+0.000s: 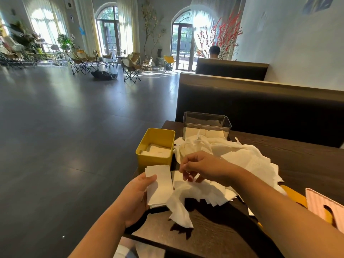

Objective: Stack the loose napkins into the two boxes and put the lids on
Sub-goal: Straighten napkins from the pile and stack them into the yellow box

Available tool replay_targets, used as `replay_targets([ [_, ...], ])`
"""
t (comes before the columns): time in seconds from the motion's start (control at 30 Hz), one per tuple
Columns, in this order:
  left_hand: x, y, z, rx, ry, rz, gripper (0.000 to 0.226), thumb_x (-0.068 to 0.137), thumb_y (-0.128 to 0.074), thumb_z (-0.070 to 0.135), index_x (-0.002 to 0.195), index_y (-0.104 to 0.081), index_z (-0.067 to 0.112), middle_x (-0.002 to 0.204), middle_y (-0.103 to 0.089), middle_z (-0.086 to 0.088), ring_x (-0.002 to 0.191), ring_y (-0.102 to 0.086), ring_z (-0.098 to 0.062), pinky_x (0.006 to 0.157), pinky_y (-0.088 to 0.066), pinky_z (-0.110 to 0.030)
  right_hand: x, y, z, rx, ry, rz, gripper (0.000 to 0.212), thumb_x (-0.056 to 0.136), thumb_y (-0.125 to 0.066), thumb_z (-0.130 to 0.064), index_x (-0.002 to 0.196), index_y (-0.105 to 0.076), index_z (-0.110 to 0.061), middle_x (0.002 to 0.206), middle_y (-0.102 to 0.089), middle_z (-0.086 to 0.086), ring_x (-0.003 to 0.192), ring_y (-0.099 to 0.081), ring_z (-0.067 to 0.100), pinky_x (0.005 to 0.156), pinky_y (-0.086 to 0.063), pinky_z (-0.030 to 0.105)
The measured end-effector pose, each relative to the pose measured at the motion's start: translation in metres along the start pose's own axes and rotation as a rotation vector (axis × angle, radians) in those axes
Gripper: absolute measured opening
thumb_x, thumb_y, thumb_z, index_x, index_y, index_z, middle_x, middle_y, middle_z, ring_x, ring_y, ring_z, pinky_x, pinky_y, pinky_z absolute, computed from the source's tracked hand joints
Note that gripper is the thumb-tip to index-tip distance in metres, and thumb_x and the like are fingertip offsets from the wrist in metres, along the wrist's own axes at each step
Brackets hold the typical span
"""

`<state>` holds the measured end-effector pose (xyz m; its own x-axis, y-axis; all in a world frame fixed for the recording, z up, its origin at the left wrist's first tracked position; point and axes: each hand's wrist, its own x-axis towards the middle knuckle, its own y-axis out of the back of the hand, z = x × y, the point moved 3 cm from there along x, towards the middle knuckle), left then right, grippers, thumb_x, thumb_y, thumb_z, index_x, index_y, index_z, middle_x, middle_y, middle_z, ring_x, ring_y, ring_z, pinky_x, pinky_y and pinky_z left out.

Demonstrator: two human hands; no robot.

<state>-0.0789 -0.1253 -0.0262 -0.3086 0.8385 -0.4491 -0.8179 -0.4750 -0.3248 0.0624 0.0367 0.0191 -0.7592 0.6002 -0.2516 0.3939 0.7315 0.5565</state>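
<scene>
Under R fingers (186,175), napkins (247,161), L hand (136,198): stack (161,185)

Left hand (136,198) grips napkin stack (160,185), thumb atop; right hand (204,167) palm-down, fingers (186,176) curled, maybe pinching.

Bare hands (136,199) (203,167), forearms (100,229); perhaps pale trousers (123,251)

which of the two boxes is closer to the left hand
The yellow box, right beyond the left hand and the napkin stack it holds; the clear box stands farther back, behind the loose napkins.
</scene>
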Motion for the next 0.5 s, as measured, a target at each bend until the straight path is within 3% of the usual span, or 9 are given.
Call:
replay_targets([
  [0.1,0.003,-0.003,-0.001,0.044,-0.038,-0.011,0.01,0.108,-0.054,0.021,0.111,-0.059,0.029,0.11,-0.063,0.01,0.096,-0.058,-0.013,0.075,-0.048,-0.032,-0.001,-0.011,0.007,-0.091,0.014,0.012,0.015,0.106,-0.058,-0.027,0.106,-0.071,-0.021,0.097,-0.075,0.0,0.086,-0.07,0.011,0.087,-0.06,0.032],
  [0.2,0.006,-0.001,-0.003,0.067,-0.064,0.009,0.017,0.109,-0.053,0.018,0.118,-0.062,0.03,0.116,-0.069,0.007,0.1,-0.064,-0.015,0.069,-0.052,-0.029,-0.005,-0.019,0.016,-0.146,0.087,0.124,0.014,0.106,-0.057,-0.037,0.111,-0.068,-0.03,0.106,-0.07,-0.009,0.094,-0.068,0.006,0.09,-0.058,0.03],
  [0.27,0.007,0.002,-0.004,0.062,-0.07,0.023,0.02,0.109,-0.053,0.015,0.12,-0.063,0.027,0.105,-0.076,0.005,0.092,-0.073,-0.018,0.06,-0.059,-0.028,-0.013,-0.017,0.022,-0.165,0.116,0.147,0.014,0.104,-0.058,-0.045,0.115,-0.064,-0.039,0.114,-0.065,-0.018,0.103,-0.063,0.005,0.091,-0.055,0.029],
  [0.37,0.009,0.003,-0.005,0.055,-0.066,0.018,0.022,0.108,-0.052,0.014,0.123,-0.064,0.025,0.098,-0.081,0.001,0.089,-0.077,-0.024,0.063,-0.061,-0.034,-0.029,-0.016,0.027,-0.242,0.127,0.01,0.033,0.097,-0.064,-0.052,0.129,-0.057,-0.047,0.123,-0.061,-0.025,0.114,-0.059,0.0,0.094,-0.05,0.022],
  [0.5,0.01,0.003,-0.005,0.083,-0.066,0.04,0.023,0.108,-0.053,0.015,0.125,-0.062,0.027,0.119,-0.071,-0.003,0.103,-0.07,-0.027,0.065,-0.059,-0.033,-0.04,-0.019,0.025,-0.408,0.114,-0.061,0.055,0.09,-0.071,-0.046,0.141,-0.051,-0.043,0.134,-0.057,-0.019,0.119,-0.056,0.004,0.102,-0.052,0.026],
])
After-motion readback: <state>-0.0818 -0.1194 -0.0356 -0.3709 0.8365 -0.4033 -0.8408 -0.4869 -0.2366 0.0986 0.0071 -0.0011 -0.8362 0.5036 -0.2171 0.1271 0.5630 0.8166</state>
